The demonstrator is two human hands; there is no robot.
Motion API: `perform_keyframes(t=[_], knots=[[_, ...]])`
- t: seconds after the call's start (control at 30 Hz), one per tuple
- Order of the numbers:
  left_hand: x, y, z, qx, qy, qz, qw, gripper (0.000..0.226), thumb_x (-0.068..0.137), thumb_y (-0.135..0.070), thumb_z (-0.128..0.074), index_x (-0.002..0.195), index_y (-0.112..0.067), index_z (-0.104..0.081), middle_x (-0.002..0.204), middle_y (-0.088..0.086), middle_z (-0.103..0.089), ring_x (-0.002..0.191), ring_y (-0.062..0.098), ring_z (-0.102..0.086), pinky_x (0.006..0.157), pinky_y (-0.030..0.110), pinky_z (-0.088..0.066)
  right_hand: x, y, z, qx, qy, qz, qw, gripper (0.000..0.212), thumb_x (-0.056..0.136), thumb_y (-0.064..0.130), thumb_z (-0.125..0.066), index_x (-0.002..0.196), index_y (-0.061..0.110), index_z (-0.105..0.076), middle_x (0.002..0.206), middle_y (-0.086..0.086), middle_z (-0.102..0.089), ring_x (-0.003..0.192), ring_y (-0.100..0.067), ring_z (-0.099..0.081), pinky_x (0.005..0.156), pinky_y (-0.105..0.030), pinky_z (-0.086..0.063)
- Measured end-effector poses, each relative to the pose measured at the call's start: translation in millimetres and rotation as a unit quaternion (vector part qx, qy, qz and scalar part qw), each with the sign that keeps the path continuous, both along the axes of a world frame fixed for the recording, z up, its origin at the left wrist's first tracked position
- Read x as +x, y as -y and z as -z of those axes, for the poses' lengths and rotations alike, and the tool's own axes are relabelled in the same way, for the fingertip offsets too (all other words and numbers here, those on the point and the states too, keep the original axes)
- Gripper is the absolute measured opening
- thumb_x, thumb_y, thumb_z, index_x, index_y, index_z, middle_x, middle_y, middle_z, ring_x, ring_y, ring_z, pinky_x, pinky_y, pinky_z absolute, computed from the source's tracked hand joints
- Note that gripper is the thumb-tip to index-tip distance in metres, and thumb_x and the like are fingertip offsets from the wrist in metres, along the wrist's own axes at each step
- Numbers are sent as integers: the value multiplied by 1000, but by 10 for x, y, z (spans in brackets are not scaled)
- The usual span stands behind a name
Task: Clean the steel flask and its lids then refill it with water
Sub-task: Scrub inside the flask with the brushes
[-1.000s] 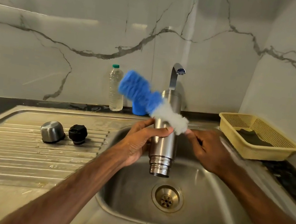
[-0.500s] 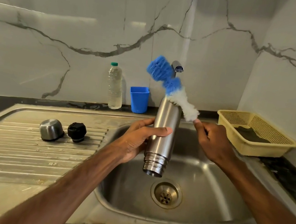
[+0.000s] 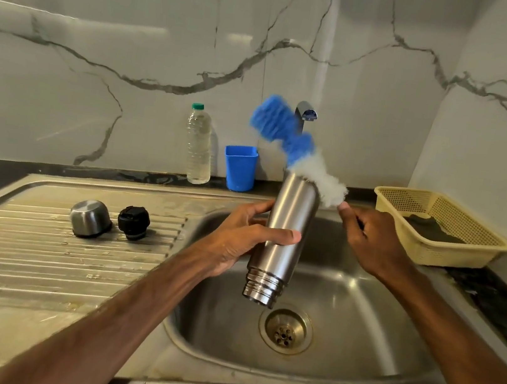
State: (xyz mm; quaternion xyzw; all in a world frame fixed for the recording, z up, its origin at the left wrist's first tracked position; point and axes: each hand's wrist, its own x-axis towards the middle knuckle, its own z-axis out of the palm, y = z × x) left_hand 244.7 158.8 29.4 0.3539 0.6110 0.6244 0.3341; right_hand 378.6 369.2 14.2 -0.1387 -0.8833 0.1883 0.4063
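The left hand (image 3: 238,239) grips the steel flask (image 3: 286,229) around the middle of its body, thumb in front and fingers curled behind. The right hand (image 3: 373,239) has its fingers closed on the near end of the bottle brush (image 3: 289,141); the handle itself is hidden.

The flask is held over the sink (image 3: 355,338), almost upright but upside down. Its threaded mouth points down toward the drain (image 3: 285,331), and its closed base leans a little right. The blurred brush goes from the right hand up and left, and its white bristles touch this base.

I think the outside is being scrubbed. The mouth is at the far end from the brush, so the inside needs the flask turned.

The steel cap (image 3: 89,218) and the black stopper (image 3: 133,221) wait on the draining board (image 3: 38,258).
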Motion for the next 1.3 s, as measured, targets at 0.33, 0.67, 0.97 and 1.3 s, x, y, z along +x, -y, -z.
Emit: perform_keyframes(t=[0.33,0.67,0.97,1.3], knots=[[-109,21,6,11,78,52,996,65,76,-17,-81,138,-11,-60,128,15,-70,113,31,-68,97,46,-57,4,-48,18,-62,-27,-2,998,64,104,51,-38,62,3,-47,54,-18,-46,48,-20,-40,51,-42,-36],[-107,34,-19,46,156,52,985,62,83,-27,-77,136,-1,-56,136,25,-63,121,36,-63,108,51,-49,-33,222,80,-50,-14,-92,994,50,100,53,-35,61,24,-48,53,-1,-45,47,-9,-40,48,-31,-32],[-203,20,-1,135,281,22,950,79,83,-27,-82,148,-3,-45,152,26,-46,140,48,-43,115,56,-40,-53,173,149,-70,3,-66,995,62,103,54,-37,66,7,-54,54,-8,-48,46,-11,-40,48,-31,-32],[-400,84,-60,163,296,-59,939,30,96,-18,-60,122,-2,-64,102,14,-73,86,27,-73,77,41,-63,-106,604,168,-46,20,-171,984,59,101,51,-37,58,12,-47,52,-7,-42,45,-16,-35,47,-23,-25]])
